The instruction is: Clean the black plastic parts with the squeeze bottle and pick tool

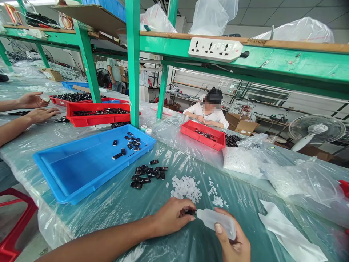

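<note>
Between the thumb and fingers of my left hand (174,216) is a small black part (190,211), mostly covered by the fingers. My right hand (236,240) grips a translucent white squeeze bottle (218,221), tilted so that its nozzle end meets the black part; whether anything comes out, I cannot tell. Just beyond my hands lies a heap of small white pieces (187,188), with a smaller scatter (218,200) to its right. Several glossy black parts (147,173) are piled on the plastic-covered table, left of the white pieces.
A blue tray (89,185) with several black parts stands at left. Red trays (100,122) (203,142) sit farther back. Green shelf posts (133,65) rise from the table. Plastic bags (242,160) and a white sheet (291,233) lie at right. Co-workers' hands (40,114) work at far left.
</note>
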Demonstrator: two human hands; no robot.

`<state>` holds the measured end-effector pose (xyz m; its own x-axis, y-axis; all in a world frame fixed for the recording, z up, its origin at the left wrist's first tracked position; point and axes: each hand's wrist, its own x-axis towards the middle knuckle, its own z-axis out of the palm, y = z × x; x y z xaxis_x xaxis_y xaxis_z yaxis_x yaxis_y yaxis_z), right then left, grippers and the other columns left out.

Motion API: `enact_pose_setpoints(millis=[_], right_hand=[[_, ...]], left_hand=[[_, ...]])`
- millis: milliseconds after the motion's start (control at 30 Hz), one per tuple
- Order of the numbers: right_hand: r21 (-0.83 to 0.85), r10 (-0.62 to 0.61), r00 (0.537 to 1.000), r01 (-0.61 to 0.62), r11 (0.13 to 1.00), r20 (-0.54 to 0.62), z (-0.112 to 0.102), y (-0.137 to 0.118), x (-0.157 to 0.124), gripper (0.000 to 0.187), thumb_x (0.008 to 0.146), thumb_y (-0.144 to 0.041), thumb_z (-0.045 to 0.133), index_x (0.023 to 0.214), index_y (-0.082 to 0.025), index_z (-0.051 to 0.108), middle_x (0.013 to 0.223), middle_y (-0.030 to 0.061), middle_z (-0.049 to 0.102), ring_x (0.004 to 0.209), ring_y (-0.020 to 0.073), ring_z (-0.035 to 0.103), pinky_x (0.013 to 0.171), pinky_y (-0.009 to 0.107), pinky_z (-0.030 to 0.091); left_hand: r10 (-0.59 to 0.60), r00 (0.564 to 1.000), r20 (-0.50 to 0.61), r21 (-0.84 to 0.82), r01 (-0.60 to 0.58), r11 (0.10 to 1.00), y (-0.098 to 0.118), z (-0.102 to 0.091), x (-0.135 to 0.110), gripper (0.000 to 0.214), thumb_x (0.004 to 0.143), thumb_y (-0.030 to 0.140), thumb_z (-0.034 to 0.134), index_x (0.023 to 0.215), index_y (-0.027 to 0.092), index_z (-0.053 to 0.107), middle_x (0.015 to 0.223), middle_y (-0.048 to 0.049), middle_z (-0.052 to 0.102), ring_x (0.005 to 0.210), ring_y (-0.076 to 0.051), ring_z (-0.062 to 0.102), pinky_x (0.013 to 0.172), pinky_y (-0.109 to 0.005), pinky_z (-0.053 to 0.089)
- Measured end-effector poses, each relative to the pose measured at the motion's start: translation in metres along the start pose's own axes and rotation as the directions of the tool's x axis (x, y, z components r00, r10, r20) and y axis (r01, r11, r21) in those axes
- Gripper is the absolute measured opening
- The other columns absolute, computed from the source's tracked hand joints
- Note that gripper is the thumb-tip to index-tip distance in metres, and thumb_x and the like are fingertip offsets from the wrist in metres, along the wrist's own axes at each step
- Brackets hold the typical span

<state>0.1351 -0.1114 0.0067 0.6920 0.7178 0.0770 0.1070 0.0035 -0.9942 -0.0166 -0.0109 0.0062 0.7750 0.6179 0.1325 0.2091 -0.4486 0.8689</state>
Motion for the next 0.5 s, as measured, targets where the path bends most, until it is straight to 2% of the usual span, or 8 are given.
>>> enact_pose_setpoints(millis=[100, 233, 333, 500], right_hand=[[0.023, 0.021, 0.999, -0.022, 0.999, 0.034, 0.0004, -0.0013, 0.0006, 0.05, 0.058, -0.059, 0.067, 0.087, -0.019, 0.066, 0.082, 0.0053, 0.065, 0.072, 0.0202, 0.059, 0.06, 0.026, 0.046], [-0.042, 0.057, 0.998, -0.057, 0.998, -0.001, -0.0006, -0.0022, 0.0013, 0.054, 0.056, -0.061, 0.067, 0.089, -0.018, 0.066, 0.087, 0.0062, 0.064, 0.075, 0.0216, 0.058, 0.061, 0.027, 0.045], [-0.011, 0.085, 0.996, -0.085, 0.996, 0.009, -0.0002, -0.0029, 0.0007, 0.057, 0.054, -0.061, 0.07, 0.091, -0.018, 0.065, 0.092, 0.0067, 0.063, 0.081, 0.0234, 0.058, 0.063, 0.027, 0.045], [0.054, 0.115, 0.992, -0.118, 0.992, 0.048, 0.0012, -0.0019, 0.0006, 0.055, 0.057, -0.061, 0.068, 0.09, -0.018, 0.064, 0.082, 0.0041, 0.062, 0.068, 0.0174, 0.054, 0.059, 0.026, 0.042]], left_hand=[[-0.008, 1.0, -0.001, 0.031, 0.008, 0.999, -0.0024, 0.0005, 0.0005, 0.018, 0.082, 0.032, 0.055, 0.095, 0.022, 0.062, 0.088, -0.0012, 0.068, 0.074, -0.014, 0.063, 0.064, -0.019, 0.045], [-0.019, 1.0, -0.001, 0.032, 0.019, 0.999, -0.0021, 0.0001, -0.0002, 0.02, 0.081, 0.034, 0.057, 0.097, 0.023, 0.061, 0.092, -0.001, 0.067, 0.076, -0.015, 0.063, 0.062, -0.019, 0.045], [-0.026, 1.0, 0.01, 0.009, 0.026, 1.0, -0.0014, -0.0004, -0.0007, 0.02, 0.08, 0.035, 0.058, 0.097, 0.023, 0.06, 0.094, -0.0013, 0.066, 0.076, -0.015, 0.063, 0.06, -0.019, 0.044], [-0.035, 0.999, -0.024, -0.046, 0.034, 0.998, -0.0033, 0.0017, 0.0003, 0.019, 0.078, 0.031, 0.06, 0.094, 0.021, 0.058, 0.088, -0.001, 0.064, 0.071, -0.014, 0.062, 0.057, -0.019, 0.041]])
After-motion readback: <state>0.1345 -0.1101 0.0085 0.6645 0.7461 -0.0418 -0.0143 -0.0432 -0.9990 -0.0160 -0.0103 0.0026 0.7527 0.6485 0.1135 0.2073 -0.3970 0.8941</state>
